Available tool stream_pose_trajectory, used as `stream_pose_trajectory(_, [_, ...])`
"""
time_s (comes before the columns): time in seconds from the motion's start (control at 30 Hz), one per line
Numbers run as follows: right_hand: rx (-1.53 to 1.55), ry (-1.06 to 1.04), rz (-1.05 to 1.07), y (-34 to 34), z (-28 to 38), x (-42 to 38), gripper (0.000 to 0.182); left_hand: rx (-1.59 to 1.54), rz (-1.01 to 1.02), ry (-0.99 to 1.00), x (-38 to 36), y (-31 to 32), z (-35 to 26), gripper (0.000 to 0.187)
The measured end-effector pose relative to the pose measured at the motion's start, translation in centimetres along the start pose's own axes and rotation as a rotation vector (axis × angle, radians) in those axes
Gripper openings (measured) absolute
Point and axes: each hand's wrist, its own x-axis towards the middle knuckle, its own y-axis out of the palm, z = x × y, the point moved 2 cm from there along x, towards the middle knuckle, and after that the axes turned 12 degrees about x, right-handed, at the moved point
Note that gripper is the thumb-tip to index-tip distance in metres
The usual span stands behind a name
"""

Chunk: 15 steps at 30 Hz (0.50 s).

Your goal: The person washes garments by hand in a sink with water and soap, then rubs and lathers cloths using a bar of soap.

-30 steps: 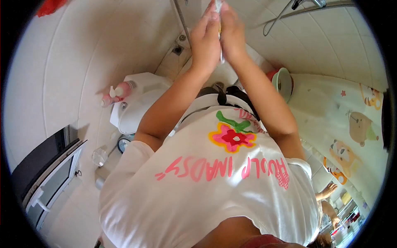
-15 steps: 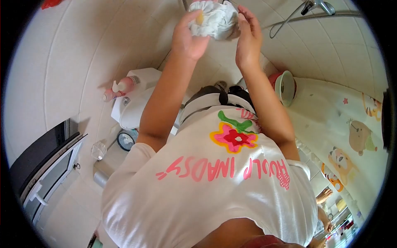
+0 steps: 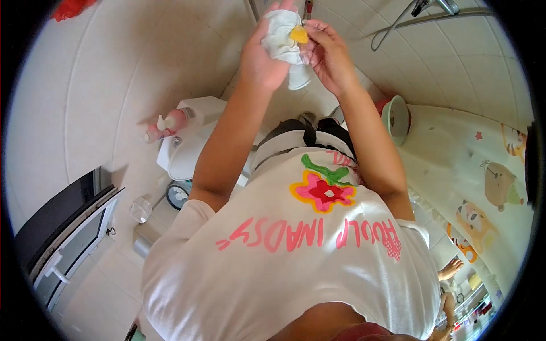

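A wet, crumpled white cloth (image 3: 278, 40) lies over the palm of my left hand (image 3: 260, 62), and its lower end hangs down between my hands. My left fingers curve along its far side and the hand is closed around it. Pinched between the thumb and fingertips of my right hand (image 3: 334, 59) is a small yellow piece of soap (image 3: 299, 34), resting against the cloth. The rest of my right fingers curl below, close to the cloth's edge.
On the left, pink pump bottles (image 3: 177, 119) stand on a white toilet tank (image 3: 202, 108). A basin (image 3: 396, 119) leans at the right. Above it are a shower tap (image 3: 438, 7) and hose; a patterned curtain (image 3: 455, 153) hangs along the right side.
The yellow soap, earlier by my left thumb, is now in my right fingers. The cloth, bunched between both hands before, now drapes over my left hand with one end hanging lower.
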Motion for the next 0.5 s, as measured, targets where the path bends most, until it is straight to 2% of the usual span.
stream_pose_trajectory(0.13, [0.184,0.110,0.035,0.2,0.3,-0.1,0.025,0.028,0.032,0.018,0.1,-0.2,0.0,0.046])
stream_pose_trajectory(0.23, [0.185,0.196,0.124,-1.6,0.2,1.0,0.024,-0.062,0.011,-0.016,0.2,-0.3,-0.4,0.036])
stream_pose_trajectory(0.33, [0.170,0.162,-0.035,-5.3,-0.5,2.4,0.022,-0.063,0.032,-0.006,0.1,0.6,-0.8,0.033])
stream_pose_trajectory(0.43, [0.306,0.206,-0.341,-10.8,-2.6,3.8,0.022,-0.144,0.160,-0.054,0.3,0.8,-1.6,0.032])
stream_pose_trajectory(0.5, [0.354,0.237,-0.300,-11.5,-4.0,3.7,0.029,-0.239,0.134,-0.108,0.8,0.2,-1.9,0.032])
